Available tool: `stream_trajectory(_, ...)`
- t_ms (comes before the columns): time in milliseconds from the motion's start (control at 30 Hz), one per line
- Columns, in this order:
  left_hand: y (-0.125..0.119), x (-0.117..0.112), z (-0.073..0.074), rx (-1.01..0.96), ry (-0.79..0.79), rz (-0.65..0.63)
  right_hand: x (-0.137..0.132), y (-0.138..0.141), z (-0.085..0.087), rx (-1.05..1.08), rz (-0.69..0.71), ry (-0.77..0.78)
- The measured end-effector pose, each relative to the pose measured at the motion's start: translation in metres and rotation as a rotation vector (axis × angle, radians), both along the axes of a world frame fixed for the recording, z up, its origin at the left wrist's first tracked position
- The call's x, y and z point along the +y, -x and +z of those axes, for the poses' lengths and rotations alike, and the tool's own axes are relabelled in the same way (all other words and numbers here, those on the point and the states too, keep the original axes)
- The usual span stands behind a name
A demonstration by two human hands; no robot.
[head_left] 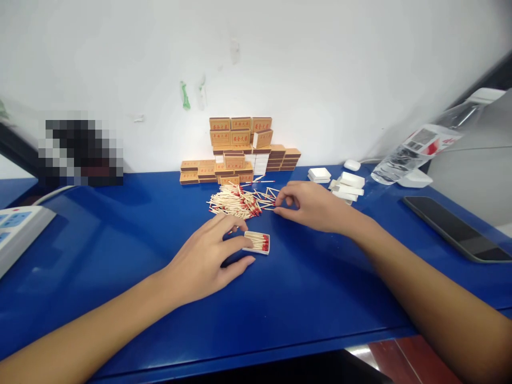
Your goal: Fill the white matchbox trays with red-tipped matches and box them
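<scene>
A small white matchbox tray (256,251) lies on the blue table, with red-headed matches (262,241) in it. My left hand (214,253) rests beside the tray with fingers apart, its index fingertip at the tray's left end. Behind the tray is a loose pile of matches (232,201), heads mostly to the right. At the pile's right side my right hand (310,205) is closed in a pinch on a few match heads; how many matches it grips is hidden.
Stacked brown matchboxes (240,140) stand against the wall. White trays (348,184) lie to the right, near a leaning water bottle (424,141) and a black phone (456,226). A white device (24,229) sits at the left edge.
</scene>
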State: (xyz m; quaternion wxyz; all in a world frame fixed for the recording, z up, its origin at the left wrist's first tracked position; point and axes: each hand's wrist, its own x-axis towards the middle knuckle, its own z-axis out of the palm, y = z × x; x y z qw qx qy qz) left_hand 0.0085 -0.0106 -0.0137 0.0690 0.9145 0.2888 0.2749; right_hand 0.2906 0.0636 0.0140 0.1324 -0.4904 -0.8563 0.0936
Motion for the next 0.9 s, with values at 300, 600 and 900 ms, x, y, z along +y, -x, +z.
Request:
stream_trajectory(300,-0.002,0.0,0.006,0.022,0.126,0.027,-0.006,0.003,-0.002,-0.04,0.034,0.115)
stream_trajectory(600,0.0,-0.003,0.004,0.028,0.093,-0.019,-0.015,0.016,-0.004,-0.064,-0.087,0.121)
stream_trajectory(900,0.001,-0.001,0.004,0.064,0.059,-0.072,-0.02,0.015,0.002,-0.019,-0.163,0.186)
